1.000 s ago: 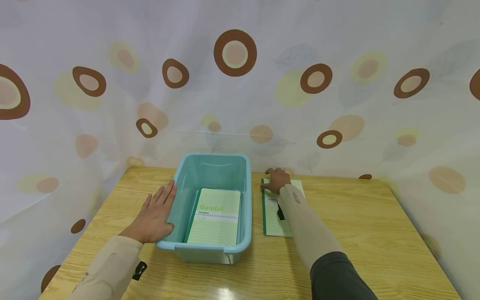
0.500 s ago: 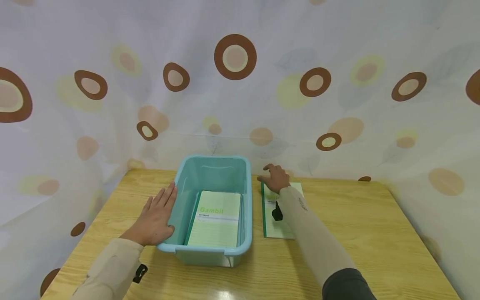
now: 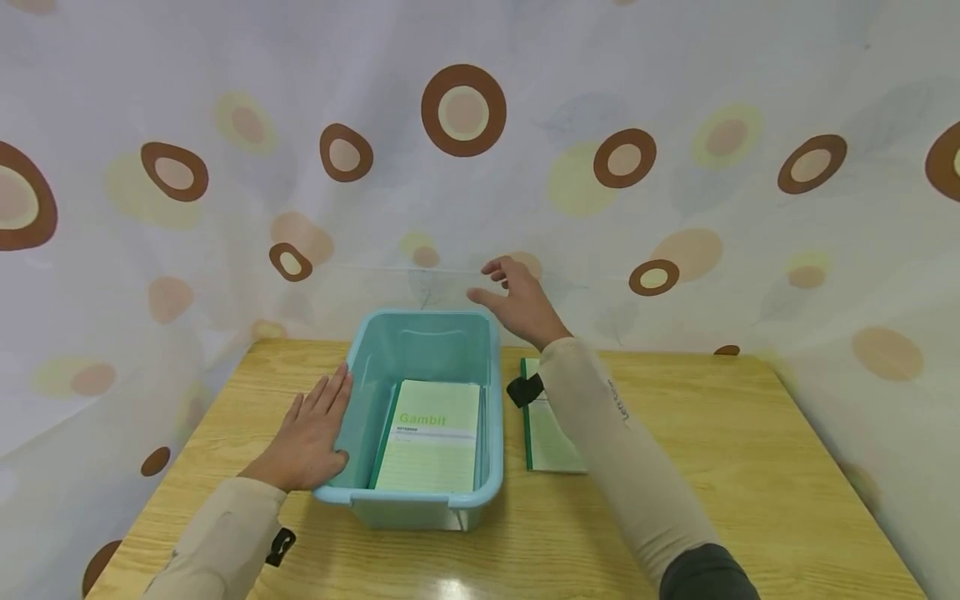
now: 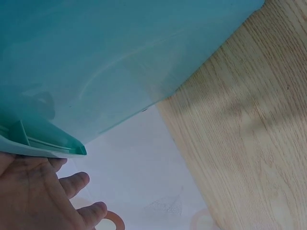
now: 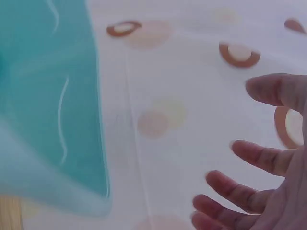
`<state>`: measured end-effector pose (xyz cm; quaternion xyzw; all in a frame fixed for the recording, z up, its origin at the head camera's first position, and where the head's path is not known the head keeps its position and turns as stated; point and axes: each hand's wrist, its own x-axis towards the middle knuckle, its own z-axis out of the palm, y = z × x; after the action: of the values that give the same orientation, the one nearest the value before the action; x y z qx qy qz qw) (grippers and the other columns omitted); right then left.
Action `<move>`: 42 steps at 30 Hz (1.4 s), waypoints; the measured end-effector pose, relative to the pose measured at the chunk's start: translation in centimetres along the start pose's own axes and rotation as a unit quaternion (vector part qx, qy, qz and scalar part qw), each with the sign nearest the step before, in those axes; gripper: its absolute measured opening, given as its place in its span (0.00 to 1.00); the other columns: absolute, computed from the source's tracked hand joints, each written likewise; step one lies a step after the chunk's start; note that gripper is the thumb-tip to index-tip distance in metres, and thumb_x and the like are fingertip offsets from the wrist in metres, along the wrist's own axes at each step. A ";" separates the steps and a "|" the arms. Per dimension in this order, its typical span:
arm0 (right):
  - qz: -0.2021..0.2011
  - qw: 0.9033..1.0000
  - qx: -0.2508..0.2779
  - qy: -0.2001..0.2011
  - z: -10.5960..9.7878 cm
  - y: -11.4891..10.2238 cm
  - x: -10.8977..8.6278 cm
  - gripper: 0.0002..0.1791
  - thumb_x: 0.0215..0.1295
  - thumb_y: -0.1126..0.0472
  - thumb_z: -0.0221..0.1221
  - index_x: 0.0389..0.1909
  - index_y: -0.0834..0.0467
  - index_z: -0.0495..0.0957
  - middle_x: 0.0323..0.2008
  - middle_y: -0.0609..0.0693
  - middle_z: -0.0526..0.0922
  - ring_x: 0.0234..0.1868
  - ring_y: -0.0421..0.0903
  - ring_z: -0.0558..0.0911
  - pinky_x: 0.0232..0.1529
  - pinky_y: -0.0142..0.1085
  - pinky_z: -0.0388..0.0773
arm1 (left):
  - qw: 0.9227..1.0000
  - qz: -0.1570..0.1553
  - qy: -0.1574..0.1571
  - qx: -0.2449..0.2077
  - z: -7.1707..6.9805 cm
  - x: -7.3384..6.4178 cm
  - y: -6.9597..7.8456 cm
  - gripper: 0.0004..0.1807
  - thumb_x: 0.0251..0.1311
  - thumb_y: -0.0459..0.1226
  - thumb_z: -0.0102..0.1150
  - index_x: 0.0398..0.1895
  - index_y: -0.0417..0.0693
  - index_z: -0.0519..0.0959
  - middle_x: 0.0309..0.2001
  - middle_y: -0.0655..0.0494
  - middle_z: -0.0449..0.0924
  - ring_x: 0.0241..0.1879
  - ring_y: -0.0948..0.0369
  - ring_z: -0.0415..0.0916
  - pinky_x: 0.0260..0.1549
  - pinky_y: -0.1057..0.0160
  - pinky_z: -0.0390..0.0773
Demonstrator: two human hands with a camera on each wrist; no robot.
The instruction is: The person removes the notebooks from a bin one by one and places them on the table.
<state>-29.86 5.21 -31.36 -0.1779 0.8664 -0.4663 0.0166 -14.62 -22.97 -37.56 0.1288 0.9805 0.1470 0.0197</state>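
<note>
A light blue plastic bin (image 3: 427, 500) stands on the table, and inside it lies a pale green notebook (image 3: 427, 458) with "Gambit" on its cover. My left hand (image 3: 307, 437) rests with straight fingers on the bin's left rim; the left wrist view shows the palm and fingers (image 4: 74, 184) at that rim. Raised above the bin's far right corner is my right hand (image 3: 521, 304), fingers spread and holding nothing, as the right wrist view also shows. Right of the bin, a second green notebook (image 3: 551, 437) lies on the table, partly hidden under my right forearm.
The wooden table (image 3: 712, 467) reaches back to a patterned white curtain (image 3: 465, 208), which also hangs at both sides. A dark strap piece (image 3: 525, 390) sticks out from my right wrist, another (image 3: 280, 547) from the left.
My right hand has lifted off the notebook on the table and moved left and up toward the bin's far right corner. The left hand and the bin have stayed in place.
</note>
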 end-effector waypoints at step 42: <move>0.141 0.949 -0.163 -0.231 18.4 1.8 1.7 0.29 0.55 0.56 0.66 0.57 0.64 0.75 0.51 0.56 0.80 0.47 0.50 0.80 0.45 0.41 0.77 | 0.999 0.012 0.020 0.022 0.1 -0.1 -0.3 0.47 0.45 0.32 0.51 0.73 0.28 0.48 0.75 0.37 0.43 0.72 0.37 0.43 0.62 0.30 0.45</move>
<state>-28.38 -9.17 -43.02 -0.1572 0.9191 -0.2578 0.2531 -14.56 -23.22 -37.72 0.1375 0.9822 0.1278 -0.0044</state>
